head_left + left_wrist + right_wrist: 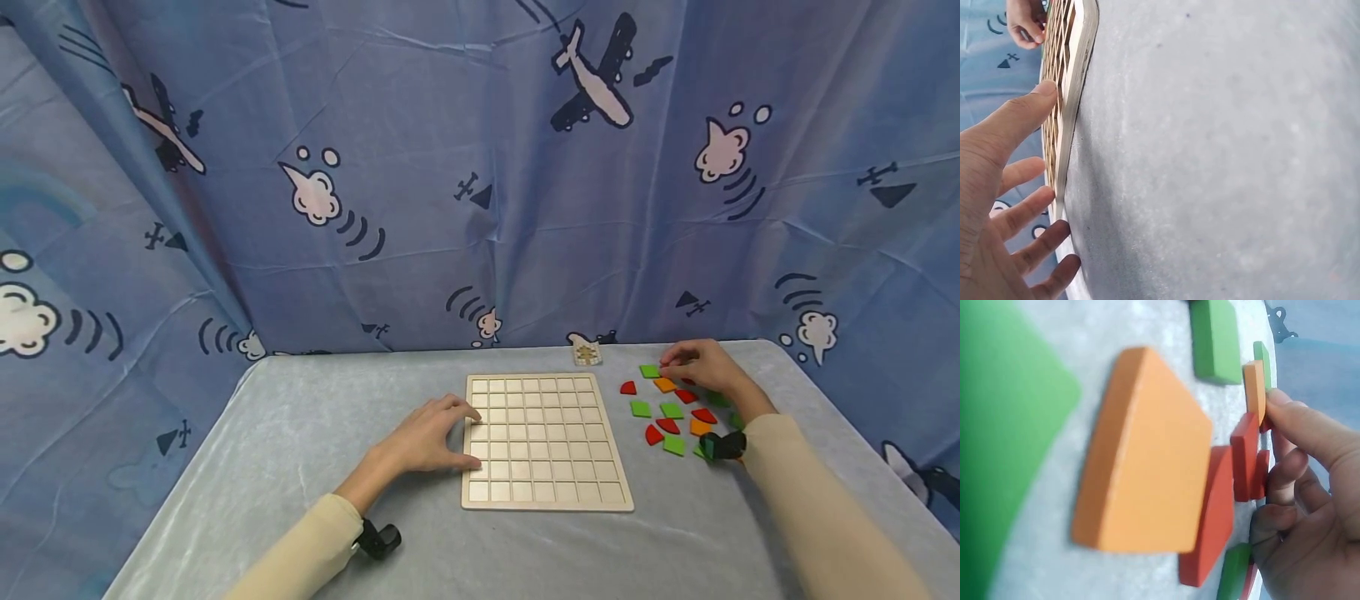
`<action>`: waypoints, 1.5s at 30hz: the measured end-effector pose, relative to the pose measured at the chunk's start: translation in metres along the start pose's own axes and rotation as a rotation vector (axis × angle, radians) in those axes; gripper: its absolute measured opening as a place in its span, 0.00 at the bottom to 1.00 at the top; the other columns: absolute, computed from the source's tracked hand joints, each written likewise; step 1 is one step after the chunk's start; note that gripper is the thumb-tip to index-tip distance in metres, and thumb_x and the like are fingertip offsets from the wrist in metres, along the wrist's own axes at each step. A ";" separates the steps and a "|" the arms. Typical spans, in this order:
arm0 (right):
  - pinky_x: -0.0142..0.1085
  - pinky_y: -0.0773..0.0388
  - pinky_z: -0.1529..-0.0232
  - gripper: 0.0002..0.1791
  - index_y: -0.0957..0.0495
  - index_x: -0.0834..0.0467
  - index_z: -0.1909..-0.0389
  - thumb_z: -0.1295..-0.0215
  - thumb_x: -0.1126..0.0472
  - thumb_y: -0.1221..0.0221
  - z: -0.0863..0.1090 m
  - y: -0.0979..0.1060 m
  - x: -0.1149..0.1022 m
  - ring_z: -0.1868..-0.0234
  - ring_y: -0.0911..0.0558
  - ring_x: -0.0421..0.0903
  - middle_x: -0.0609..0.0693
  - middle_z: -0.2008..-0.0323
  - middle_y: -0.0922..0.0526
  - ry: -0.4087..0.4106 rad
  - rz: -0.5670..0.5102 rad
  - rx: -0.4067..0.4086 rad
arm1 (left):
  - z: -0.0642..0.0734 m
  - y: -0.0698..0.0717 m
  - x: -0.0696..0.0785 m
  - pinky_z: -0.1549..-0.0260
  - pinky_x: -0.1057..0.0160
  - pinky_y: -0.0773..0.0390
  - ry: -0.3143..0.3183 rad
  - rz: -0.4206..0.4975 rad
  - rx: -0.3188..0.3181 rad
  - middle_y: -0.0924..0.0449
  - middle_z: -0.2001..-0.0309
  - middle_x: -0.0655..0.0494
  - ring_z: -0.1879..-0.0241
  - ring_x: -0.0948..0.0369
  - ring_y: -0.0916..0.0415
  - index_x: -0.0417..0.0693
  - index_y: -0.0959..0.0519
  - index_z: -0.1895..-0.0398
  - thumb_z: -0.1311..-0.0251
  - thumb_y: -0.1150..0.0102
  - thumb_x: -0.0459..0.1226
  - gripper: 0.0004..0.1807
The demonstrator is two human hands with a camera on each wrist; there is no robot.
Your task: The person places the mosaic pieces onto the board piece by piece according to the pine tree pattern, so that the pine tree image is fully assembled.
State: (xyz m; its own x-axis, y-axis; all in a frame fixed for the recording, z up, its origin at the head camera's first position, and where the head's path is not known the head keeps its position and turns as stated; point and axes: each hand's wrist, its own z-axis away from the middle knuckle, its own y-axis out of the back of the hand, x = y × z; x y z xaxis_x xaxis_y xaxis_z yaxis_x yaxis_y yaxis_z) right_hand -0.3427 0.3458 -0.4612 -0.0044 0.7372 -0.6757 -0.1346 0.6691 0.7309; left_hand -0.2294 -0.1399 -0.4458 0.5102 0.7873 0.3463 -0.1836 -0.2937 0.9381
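Observation:
A pale wooden board [543, 442] with a grid of square cells lies flat on the table. My left hand [427, 437] is at its left edge, thumb and fingers spread apart, fingertips right at the rim; the left wrist view shows nothing held. Over at the right, my right hand [705, 367] is low over the far side of a scatter of flat coloured pieces. Its thumb and forefinger pinch a small red piece [1265, 426], mostly hidden by the fingertips. Close by lie a green square [649, 372] and an orange piece [664, 385].
Several green, red and orange pieces, among them a red quarter-round [628, 388] and a green square [673, 446], lie right of the board. A small patterned card [587, 354] is by the table's back edge. Behind hangs a blue printed curtain [420, 167].

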 end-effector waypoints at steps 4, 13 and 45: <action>0.33 0.25 0.65 0.16 0.19 0.62 0.54 0.37 0.56 0.33 0.001 0.001 0.000 0.63 0.25 0.51 0.53 0.65 0.18 -0.005 -0.002 -0.005 | 0.000 -0.001 0.000 0.40 0.45 0.28 -0.017 -0.002 0.011 0.28 0.37 0.58 0.38 0.53 0.29 0.61 0.25 0.40 0.51 0.29 0.60 0.35; 0.34 0.25 0.68 0.16 0.19 0.63 0.51 0.36 0.58 0.35 0.007 0.002 -0.003 0.67 0.24 0.49 0.52 0.66 0.16 0.010 -0.020 -0.011 | 0.000 -0.001 -0.002 0.42 0.44 0.27 -0.044 0.010 0.022 0.29 0.37 0.57 0.38 0.53 0.29 0.60 0.24 0.40 0.51 0.28 0.58 0.34; 0.35 0.18 0.63 0.21 0.22 0.63 0.48 0.34 0.52 0.37 0.047 0.004 -0.026 0.63 0.16 0.49 0.61 0.56 0.14 0.173 -0.046 0.033 | 0.001 -0.002 -0.012 0.34 0.37 0.37 0.008 0.082 -0.037 0.37 0.27 0.56 0.29 0.47 0.39 0.59 0.28 0.35 0.49 0.30 0.60 0.39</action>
State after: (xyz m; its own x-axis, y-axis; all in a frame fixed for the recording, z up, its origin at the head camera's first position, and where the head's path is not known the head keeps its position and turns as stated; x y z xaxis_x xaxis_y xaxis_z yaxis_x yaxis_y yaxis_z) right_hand -0.2961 0.3338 -0.4358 -0.1703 0.6806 -0.7125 -0.1056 0.7063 0.7000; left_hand -0.2346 -0.1488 -0.4520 0.4857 0.7657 0.4218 -0.2556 -0.3370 0.9061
